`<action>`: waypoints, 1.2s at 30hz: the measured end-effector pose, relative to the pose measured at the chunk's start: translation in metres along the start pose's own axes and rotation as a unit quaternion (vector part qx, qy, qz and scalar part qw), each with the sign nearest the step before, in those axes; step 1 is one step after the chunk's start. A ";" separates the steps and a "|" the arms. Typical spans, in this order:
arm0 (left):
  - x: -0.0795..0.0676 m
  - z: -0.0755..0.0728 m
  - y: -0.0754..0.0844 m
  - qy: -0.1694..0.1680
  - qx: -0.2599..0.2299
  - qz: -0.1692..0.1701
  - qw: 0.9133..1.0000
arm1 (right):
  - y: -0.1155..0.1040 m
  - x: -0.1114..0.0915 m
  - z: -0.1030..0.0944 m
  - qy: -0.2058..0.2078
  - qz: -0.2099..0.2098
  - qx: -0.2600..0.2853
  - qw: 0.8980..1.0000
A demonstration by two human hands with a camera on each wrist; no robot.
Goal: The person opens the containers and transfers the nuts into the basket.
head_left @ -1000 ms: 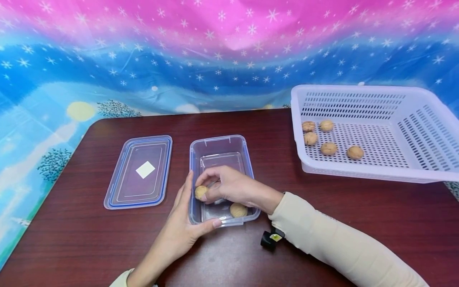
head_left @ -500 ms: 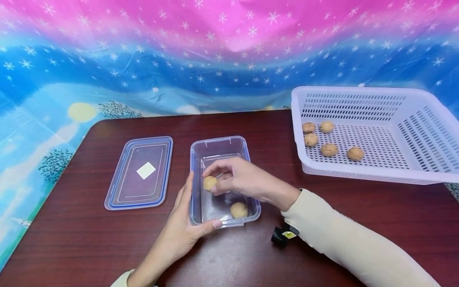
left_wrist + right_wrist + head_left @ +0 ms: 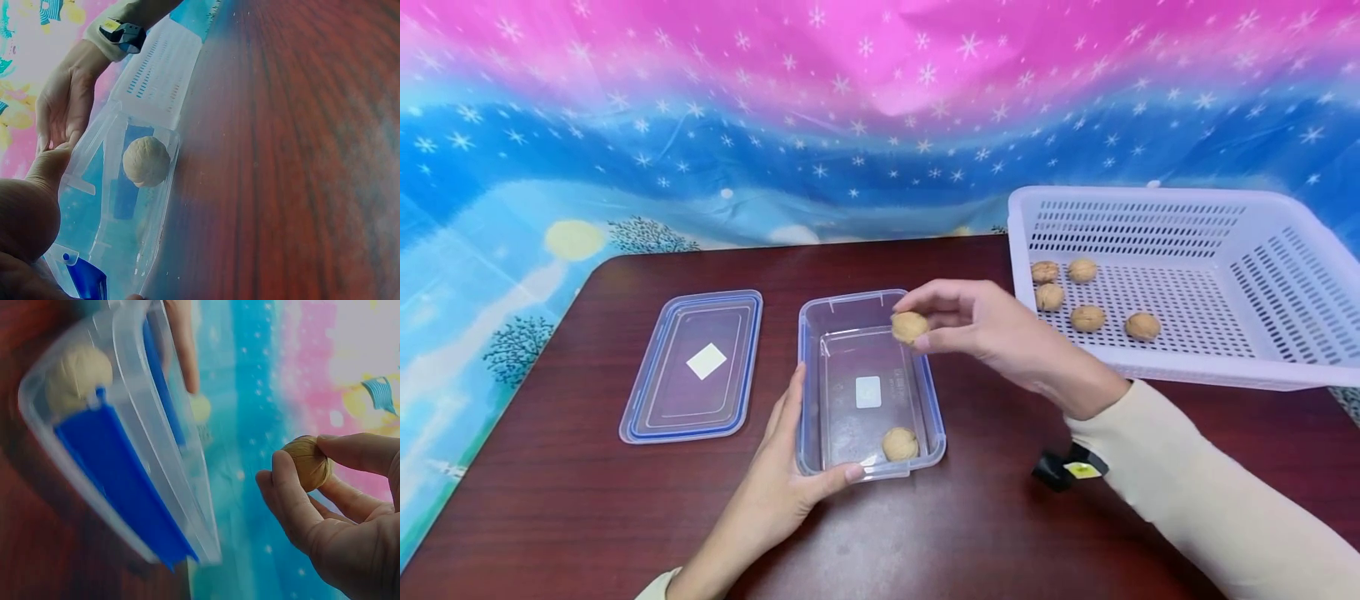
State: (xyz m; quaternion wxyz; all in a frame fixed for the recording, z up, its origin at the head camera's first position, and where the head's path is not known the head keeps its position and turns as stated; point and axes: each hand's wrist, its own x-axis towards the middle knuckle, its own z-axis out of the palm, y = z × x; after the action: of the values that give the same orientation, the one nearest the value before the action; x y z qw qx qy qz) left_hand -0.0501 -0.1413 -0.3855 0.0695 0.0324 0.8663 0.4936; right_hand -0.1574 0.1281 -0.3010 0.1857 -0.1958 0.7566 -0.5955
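Observation:
My right hand pinches a walnut between thumb and fingertips, above the far right rim of a clear plastic food container. The right wrist view shows this walnut held clear of the container. My left hand grips the container's near left corner, fingers along the left wall and thumb over the front rim. Inside, a second walnut lies in the near right corner; the left wrist view shows that walnut through the clear wall. A white square label shows on the container's floor.
The container's lid, blue-sealed with a white label, lies flat to the left. At the back right stands a white perforated basket with several walnuts in its left part. A snowflake-patterned cloth hangs behind the table.
My right hand has lifted the walnut from low inside the container, moving up and to the right toward its far right rim. The left hand, the other walnut and the lid stay put.

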 end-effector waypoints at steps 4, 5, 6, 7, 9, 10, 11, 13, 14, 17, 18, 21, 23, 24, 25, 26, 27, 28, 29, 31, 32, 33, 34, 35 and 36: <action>0.000 0.001 -0.002 0.001 -0.002 -0.007 1.000 | -0.004 -0.009 -0.022 0.029 0.001 0.001 1.000; 0.000 0.001 -0.002 0.002 -0.003 -0.008 1.000 | -0.004 -0.011 -0.028 0.036 0.003 0.003 0.999; 0.000 0.001 -0.002 0.003 -0.003 -0.009 1.000 | -0.004 -0.014 -0.035 0.043 0.003 0.002 0.999; 0.000 0.001 -0.002 0.003 -0.004 -0.010 1.000 | -0.004 -0.016 -0.041 0.050 0.001 0.004 0.999; 0.000 0.002 -0.002 0.004 -0.005 -0.010 1.000 | -0.004 -0.022 -0.055 0.068 0.005 0.011 0.998; 0.000 0.002 -0.002 0.004 -0.005 -0.010 1.000 | -0.003 -0.024 -0.062 0.078 0.011 0.012 0.997; 0.000 0.002 -0.002 0.004 -0.005 -0.009 1.000 | -0.002 -0.027 -0.068 0.091 0.022 0.010 0.996; 0.000 0.002 -0.002 0.004 -0.006 -0.010 1.000 | 0.001 -0.031 -0.082 0.115 0.038 0.023 0.992; 0.000 0.002 -0.002 0.004 -0.006 -0.010 1.000 | 0.003 -0.033 -0.089 0.126 0.045 0.034 0.990; 0.000 0.001 -0.002 0.004 -0.007 -0.013 1.000 | 0.012 -0.038 -0.108 0.143 0.050 0.063 0.986; -0.001 0.001 -0.002 0.003 -0.006 -0.015 1.000 | 0.015 -0.039 -0.114 0.145 0.046 0.078 0.985; -0.001 0.001 -0.002 0.002 -0.004 -0.017 1.000 | 0.024 -0.044 -0.129 0.153 0.049 0.079 0.984; -0.001 0.001 -0.002 0.002 -0.003 -0.018 1.000 | 0.028 -0.046 -0.137 0.159 0.061 0.069 0.983; -0.001 0.001 -0.002 0.002 -0.002 -0.018 1.000 | 0.030 -0.047 -0.141 0.161 0.070 0.056 0.983; -0.001 0.001 -0.002 0.002 -0.002 -0.019 1.000 | 0.031 -0.048 -0.144 0.164 0.081 0.036 0.982; -0.001 0.001 -0.002 0.002 -0.002 -0.019 1.000 | 0.033 -0.048 -0.147 0.165 0.091 0.019 0.982; -0.001 0.001 -0.002 0.002 -0.002 -0.019 1.000 | 0.034 -0.049 -0.150 0.165 0.099 0.011 0.981; -0.001 0.001 -0.002 0.002 -0.002 -0.018 1.000 | 0.035 -0.049 -0.152 0.166 0.108 -0.002 0.980; 0.000 0.001 -0.002 0.002 -0.002 -0.016 1.000 | 0.037 -0.050 -0.155 0.167 0.117 -0.012 0.979; 0.000 0.002 -0.002 0.002 -0.002 -0.013 1.000 | 0.040 -0.051 -0.161 0.165 0.130 -0.021 0.977; 0.000 0.002 -0.002 0.002 -0.002 -0.011 1.000 | 0.042 -0.051 -0.163 0.163 0.134 -0.014 0.977; 0.000 0.002 -0.002 0.002 -0.002 -0.010 1.000 | 0.043 -0.051 -0.166 0.161 0.139 -0.007 0.977; 0.000 0.002 -0.002 0.003 -0.002 -0.010 1.000 | 0.045 -0.052 -0.168 0.160 0.144 -0.006 0.977; 0.000 0.002 -0.002 0.003 -0.001 -0.010 1.000 | 0.047 -0.052 -0.171 0.158 0.149 -0.007 0.976; 0.000 0.001 -0.002 0.003 -0.003 -0.011 1.000 | 0.049 -0.052 -0.173 0.154 0.156 -0.017 0.975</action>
State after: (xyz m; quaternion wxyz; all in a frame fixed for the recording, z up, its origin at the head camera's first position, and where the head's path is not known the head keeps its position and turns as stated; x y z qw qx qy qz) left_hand -0.0495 -0.1411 -0.3877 0.0723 0.0214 0.8655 0.4951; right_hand -0.2057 0.3088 -0.3079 0.1544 0.0159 0.8074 -0.5692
